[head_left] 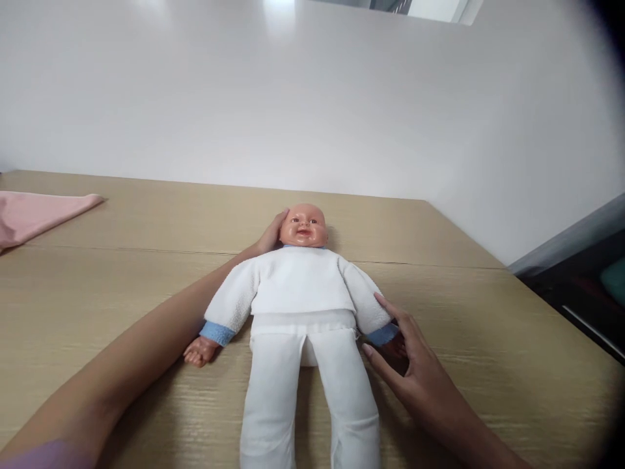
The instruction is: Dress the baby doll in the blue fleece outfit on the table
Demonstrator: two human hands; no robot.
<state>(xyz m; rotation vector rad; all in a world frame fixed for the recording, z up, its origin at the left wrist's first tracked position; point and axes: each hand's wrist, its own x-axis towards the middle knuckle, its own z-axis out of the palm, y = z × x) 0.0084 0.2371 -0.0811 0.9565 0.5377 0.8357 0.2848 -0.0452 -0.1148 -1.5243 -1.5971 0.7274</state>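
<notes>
A baby doll point(300, 299) in a white top with blue cuffs and white trousers lies on its back on the wooden table point(122, 280), head pointing away from me. My left hand point(270, 236) cups the side of the doll's head, fingers curved against it. My right hand point(407, 355) rests at the doll's arm by the blue cuff, thumb on the sleeve and fingers curled around the doll's hand, which is hidden.
A pink cloth point(34, 213) lies at the table's far left. A white wall point(312, 98) rises behind the table. Beyond the table's right edge there is a dark floor area with a teal object point(614, 279).
</notes>
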